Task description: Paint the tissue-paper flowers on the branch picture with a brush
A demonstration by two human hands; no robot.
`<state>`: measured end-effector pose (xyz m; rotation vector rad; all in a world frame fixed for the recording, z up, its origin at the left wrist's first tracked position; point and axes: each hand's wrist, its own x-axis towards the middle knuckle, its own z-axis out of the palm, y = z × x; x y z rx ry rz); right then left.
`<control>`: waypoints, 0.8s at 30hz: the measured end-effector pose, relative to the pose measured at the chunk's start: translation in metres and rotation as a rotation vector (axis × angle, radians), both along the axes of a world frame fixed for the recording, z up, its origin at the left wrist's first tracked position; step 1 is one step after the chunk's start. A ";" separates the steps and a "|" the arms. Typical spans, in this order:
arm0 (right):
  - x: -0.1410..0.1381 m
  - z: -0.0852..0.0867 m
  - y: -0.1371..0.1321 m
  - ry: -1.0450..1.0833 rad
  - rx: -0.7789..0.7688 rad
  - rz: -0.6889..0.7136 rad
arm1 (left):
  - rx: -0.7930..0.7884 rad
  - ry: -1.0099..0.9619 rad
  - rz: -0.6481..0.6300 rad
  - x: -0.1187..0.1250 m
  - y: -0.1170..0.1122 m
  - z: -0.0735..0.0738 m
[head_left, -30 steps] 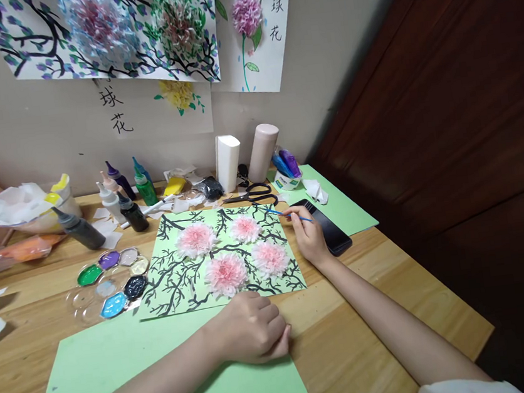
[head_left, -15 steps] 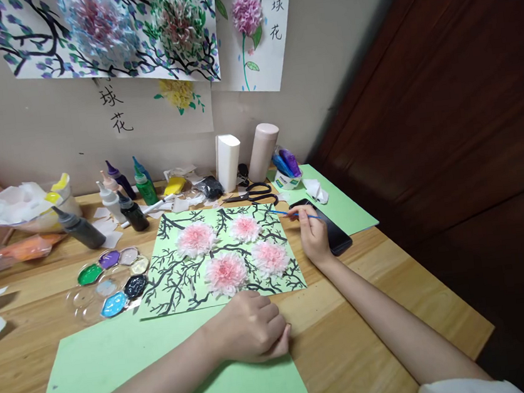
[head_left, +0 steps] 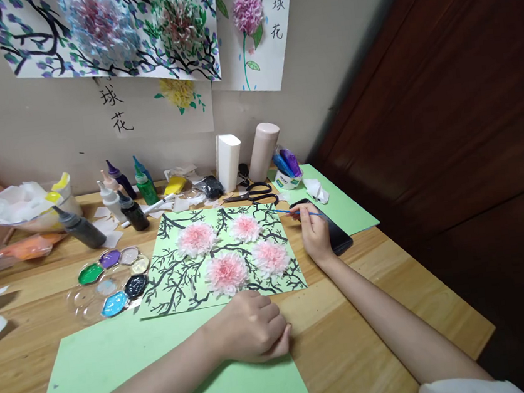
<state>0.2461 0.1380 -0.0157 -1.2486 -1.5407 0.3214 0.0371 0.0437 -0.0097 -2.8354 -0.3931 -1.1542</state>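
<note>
My right hand (head_left: 315, 233) pinches a thin blue paintbrush (head_left: 283, 211), its tip at the upper right corner of a light green picture (head_left: 190, 274). Black painted branches spread over that picture, with several pink and white paper flowers (head_left: 226, 273) standing up from it. My left hand (head_left: 254, 326) is closed in a loose fist, palm side hidden, and rests by the picture's lower edge over a plain green sheet (head_left: 106, 372). Left of the picture lies a clear paint palette (head_left: 122, 277) with green, purple, black, blue and pale paints.
A dark phone (head_left: 340, 238) lies beside my right hand. Black scissors (head_left: 256, 192), a white container (head_left: 228, 162) and a pinkish bottle (head_left: 264, 152) are behind the picture. Several paint bottles (head_left: 146, 187) stand at back left. A dark wooden panel (head_left: 463, 135) borders the right.
My right hand and the paintbrush have shifted very slightly to the right along the picture's top right edge. My left hand stays in place.
</note>
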 end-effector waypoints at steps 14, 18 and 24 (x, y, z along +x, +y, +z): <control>0.001 -0.001 0.001 -0.025 0.025 -0.010 | 0.004 -0.014 -0.001 0.000 0.000 0.000; 0.000 -0.001 0.000 -0.052 0.020 0.012 | 0.006 0.011 0.005 0.000 0.000 0.000; 0.000 0.000 0.000 -0.075 0.014 0.020 | -0.003 -0.004 0.002 0.000 0.000 0.001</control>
